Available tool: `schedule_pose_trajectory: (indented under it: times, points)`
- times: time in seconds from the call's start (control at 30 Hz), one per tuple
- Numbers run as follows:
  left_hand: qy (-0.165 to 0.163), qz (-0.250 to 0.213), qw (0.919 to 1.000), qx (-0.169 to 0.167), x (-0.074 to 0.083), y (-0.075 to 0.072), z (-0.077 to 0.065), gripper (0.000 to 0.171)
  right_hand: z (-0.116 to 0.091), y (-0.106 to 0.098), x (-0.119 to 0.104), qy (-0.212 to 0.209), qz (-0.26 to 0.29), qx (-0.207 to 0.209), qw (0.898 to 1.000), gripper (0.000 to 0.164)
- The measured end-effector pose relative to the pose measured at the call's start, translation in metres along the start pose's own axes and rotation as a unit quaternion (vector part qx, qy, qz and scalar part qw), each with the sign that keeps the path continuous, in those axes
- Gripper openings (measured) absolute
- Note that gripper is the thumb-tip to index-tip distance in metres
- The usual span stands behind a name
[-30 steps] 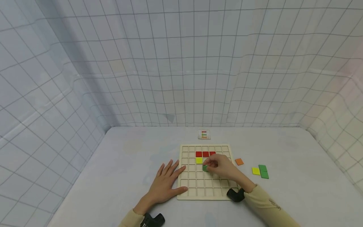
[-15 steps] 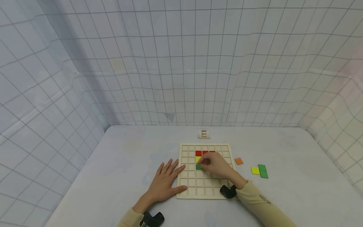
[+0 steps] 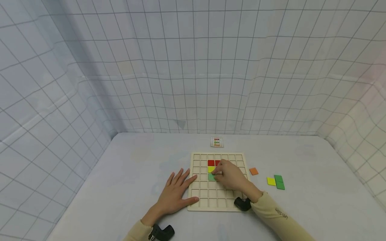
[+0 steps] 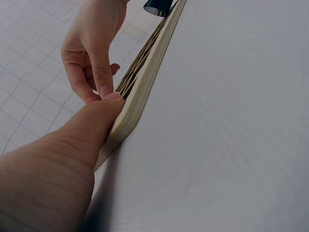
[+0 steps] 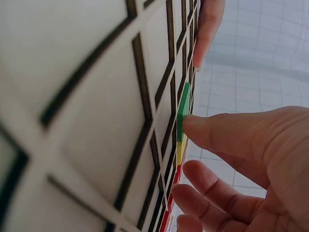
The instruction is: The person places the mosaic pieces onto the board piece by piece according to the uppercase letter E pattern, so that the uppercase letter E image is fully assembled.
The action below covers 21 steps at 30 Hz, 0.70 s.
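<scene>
My right hand (image 3: 230, 175) is over the wooden grid board (image 3: 208, 204), pinching a small green square tile (image 3: 210, 177) at its right edge. In the right wrist view my thumb touches the side of the green tile (image 5: 184, 104), while other fingertips curl apart from it. Just above that cell lies a yellow tile (image 3: 211, 169), with red tiles (image 3: 211, 163) in the row beyond, partly covered by my fingers. My left hand (image 3: 173, 197) lies spread flat at the board's left side, its thumb (image 4: 108, 104) and index tip over the rim.
On the table right of the board lie an orange tile (image 3: 254, 171), a loose yellow tile (image 3: 271, 181) and two green tiles (image 3: 279, 182) touching each other. A small patterned grid card (image 3: 217, 142) sits behind the board. White gridded curtain (image 3: 193, 83) surrounds the table.
My right hand has moved left across the board with the green tile, from right of the yellow tile's column to the cell below it. The tile now looks paler. My left hand stays put.
</scene>
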<state>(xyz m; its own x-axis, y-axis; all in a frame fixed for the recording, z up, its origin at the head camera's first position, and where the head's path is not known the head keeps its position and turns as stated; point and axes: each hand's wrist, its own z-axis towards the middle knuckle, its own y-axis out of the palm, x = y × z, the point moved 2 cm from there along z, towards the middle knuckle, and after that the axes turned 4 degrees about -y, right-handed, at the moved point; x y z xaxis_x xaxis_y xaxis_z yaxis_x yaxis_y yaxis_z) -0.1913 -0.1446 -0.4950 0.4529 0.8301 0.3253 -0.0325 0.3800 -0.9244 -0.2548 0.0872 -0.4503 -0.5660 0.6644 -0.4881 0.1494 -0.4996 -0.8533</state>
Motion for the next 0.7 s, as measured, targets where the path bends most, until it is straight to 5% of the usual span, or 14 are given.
schedule_pose_trajectory:
  times: [0.27,0.7]
  points:
    - [-0.002,-0.003,1.0000,-0.001,0.000,0.000,0.000,0.077,-0.006,-0.001,0.000,-0.003,-0.019,-0.009,1.000,0.013]
    - [0.000,0.000,1.0000,0.004,0.000,0.001,0.000,0.076,-0.025,-0.006,0.013,-0.076,0.035,-0.060,0.995,0.031]
